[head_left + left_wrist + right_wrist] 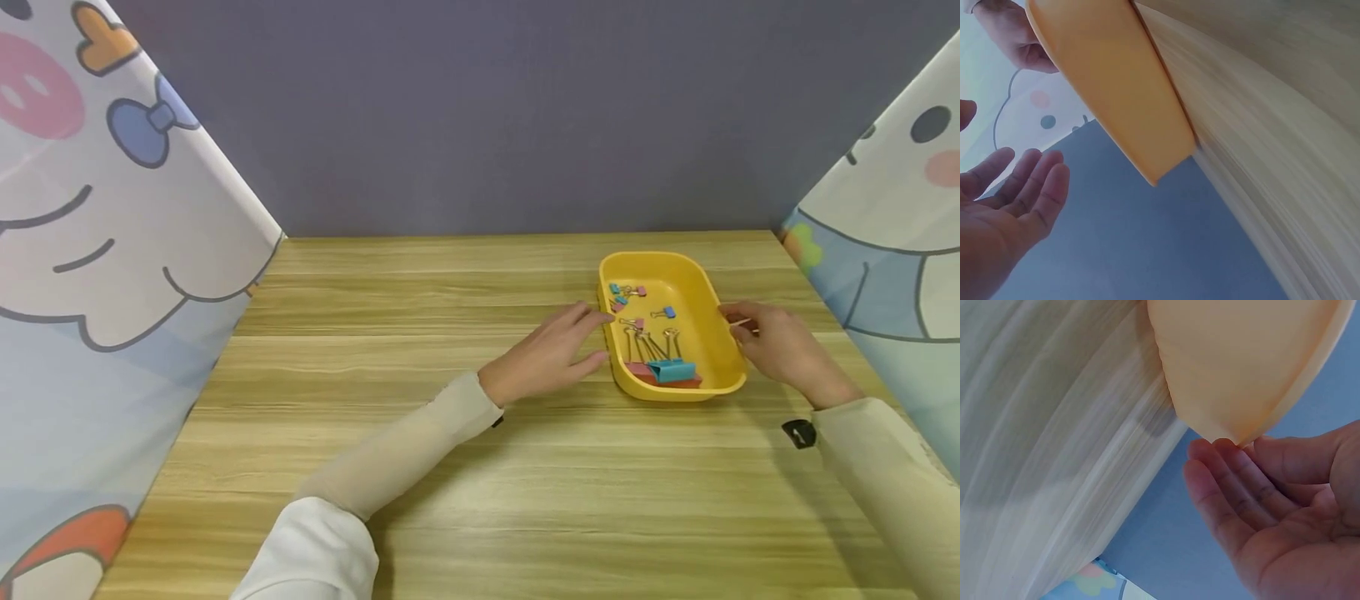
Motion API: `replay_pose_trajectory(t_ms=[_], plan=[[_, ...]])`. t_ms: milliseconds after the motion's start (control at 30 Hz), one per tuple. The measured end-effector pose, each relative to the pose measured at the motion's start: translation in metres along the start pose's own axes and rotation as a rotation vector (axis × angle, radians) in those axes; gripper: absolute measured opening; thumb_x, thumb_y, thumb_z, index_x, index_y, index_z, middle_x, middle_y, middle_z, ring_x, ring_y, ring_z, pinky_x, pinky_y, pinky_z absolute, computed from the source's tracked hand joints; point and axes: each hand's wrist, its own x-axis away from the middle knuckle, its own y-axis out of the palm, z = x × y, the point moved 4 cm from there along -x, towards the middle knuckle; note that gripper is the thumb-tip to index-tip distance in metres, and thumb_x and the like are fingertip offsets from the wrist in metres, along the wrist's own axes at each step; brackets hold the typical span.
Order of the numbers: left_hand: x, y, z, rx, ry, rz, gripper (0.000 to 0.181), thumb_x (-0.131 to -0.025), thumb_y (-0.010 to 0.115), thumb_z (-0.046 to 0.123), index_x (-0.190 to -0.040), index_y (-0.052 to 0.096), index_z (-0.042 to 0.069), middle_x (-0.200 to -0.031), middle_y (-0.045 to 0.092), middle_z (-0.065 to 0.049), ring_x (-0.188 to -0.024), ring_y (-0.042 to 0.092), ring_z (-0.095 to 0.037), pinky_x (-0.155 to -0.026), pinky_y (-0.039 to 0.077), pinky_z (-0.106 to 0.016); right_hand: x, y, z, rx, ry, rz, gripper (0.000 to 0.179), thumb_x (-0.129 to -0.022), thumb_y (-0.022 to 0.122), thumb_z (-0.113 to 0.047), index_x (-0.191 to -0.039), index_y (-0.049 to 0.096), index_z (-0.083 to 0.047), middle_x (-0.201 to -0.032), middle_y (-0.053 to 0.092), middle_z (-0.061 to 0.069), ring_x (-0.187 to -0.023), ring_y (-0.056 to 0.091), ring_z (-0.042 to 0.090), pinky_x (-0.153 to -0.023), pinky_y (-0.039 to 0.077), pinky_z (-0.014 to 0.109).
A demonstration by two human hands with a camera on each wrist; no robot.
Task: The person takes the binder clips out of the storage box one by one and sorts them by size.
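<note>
A shallow yellow tray point(697, 304) sits toward the right of the table. Inside it lie a large teal binder clip point(673, 372), reddish clips under and beside it, a small blue binder clip point(668, 312), and several small pink and teal clips. My right hand point(783, 343) pinches the tray's right rim between thumb and fingers, as the right wrist view also shows at the tray's edge point(1254, 406). On the opposite side, my left hand point(553, 357) reaches to the left rim with fingers spread and extended. In the left wrist view its palm point(997, 231) is apart from the tray wall point(1113, 87).
The wood-grain table point(420, 325) meets a dark grey panel point(465, 117) at the back. Cloths with cartoon prints hang along the left side point(90, 333) and the right side point(885, 275).
</note>
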Motion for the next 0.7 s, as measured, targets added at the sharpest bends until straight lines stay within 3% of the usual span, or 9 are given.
replay_pose_trajectory(t_ms=[133,267,367,467,533,600,700], plan=[[-0.011,0.006,0.004,0.014,0.005,-0.02,0.049,-0.097,0.053,0.031,-0.14,0.041,0.01,-0.129,0.045,-0.004,-0.103,0.047,-0.01,-0.089,0.038,-0.019,0.001,0.0,0.001,0.002,-0.009,0.002,0.034,-0.093,0.052,0.002,-0.125,0.051,0.011,-0.105,0.058,0.036,-0.088,0.059,0.046,-0.059,0.049,0.043],[-0.022,0.012,0.009,0.019,0.006,-0.053,0.046,-0.097,0.054,0.032,-0.137,0.045,0.013,-0.139,0.042,-0.003,-0.13,0.034,-0.014,-0.105,0.025,-0.021,0.001,-0.001,0.001,0.0,-0.015,0.007,0.034,-0.092,0.052,0.003,-0.125,0.052,0.013,-0.104,0.059,0.036,-0.085,0.06,0.044,-0.055,0.047,0.036],[-0.031,0.019,0.013,0.008,0.03,-0.085,0.044,-0.096,0.057,0.031,-0.134,0.049,0.011,-0.135,0.046,-0.004,-0.132,0.033,-0.016,-0.109,0.014,-0.021,0.001,-0.001,0.002,-0.003,-0.01,0.003,0.034,-0.093,0.053,0.002,-0.125,0.052,0.012,-0.105,0.059,0.036,-0.085,0.061,0.043,-0.055,0.046,0.034],[-0.042,0.028,0.016,-0.023,0.048,-0.129,0.043,-0.095,0.057,0.032,-0.132,0.051,0.009,-0.129,0.051,-0.001,-0.125,0.04,-0.012,-0.11,0.007,-0.021,0.0,-0.002,0.002,-0.001,-0.001,-0.003,0.034,-0.093,0.052,0.001,-0.125,0.052,0.012,-0.105,0.059,0.035,-0.084,0.061,0.042,-0.055,0.046,0.035],[-0.048,0.034,0.018,-0.036,0.055,-0.155,0.042,-0.096,0.057,0.031,-0.131,0.053,0.009,-0.126,0.053,0.0,-0.118,0.044,-0.011,-0.109,0.01,-0.02,-0.001,-0.002,0.002,-0.002,0.007,-0.005,0.034,-0.093,0.052,0.001,-0.126,0.052,0.012,-0.106,0.059,0.035,-0.083,0.061,0.04,-0.055,0.045,0.034],[-0.054,0.039,0.02,-0.03,0.065,-0.174,0.039,-0.096,0.056,0.031,-0.129,0.055,0.01,-0.123,0.054,0.0,-0.112,0.046,-0.009,-0.106,0.02,-0.019,-0.001,-0.002,0.001,0.0,0.011,-0.004,0.034,-0.093,0.052,0.001,-0.125,0.052,0.012,-0.105,0.059,0.035,-0.082,0.061,0.038,-0.055,0.044,0.034],[-0.062,0.046,0.023,-0.002,0.078,-0.194,0.033,-0.095,0.057,0.031,-0.123,0.059,0.012,-0.115,0.057,0.001,-0.1,0.048,-0.008,-0.093,0.032,-0.016,-0.001,-0.001,0.002,-0.002,0.008,0.0,0.034,-0.093,0.053,0.001,-0.125,0.053,0.011,-0.106,0.059,0.035,-0.082,0.061,0.038,-0.055,0.044,0.033]])
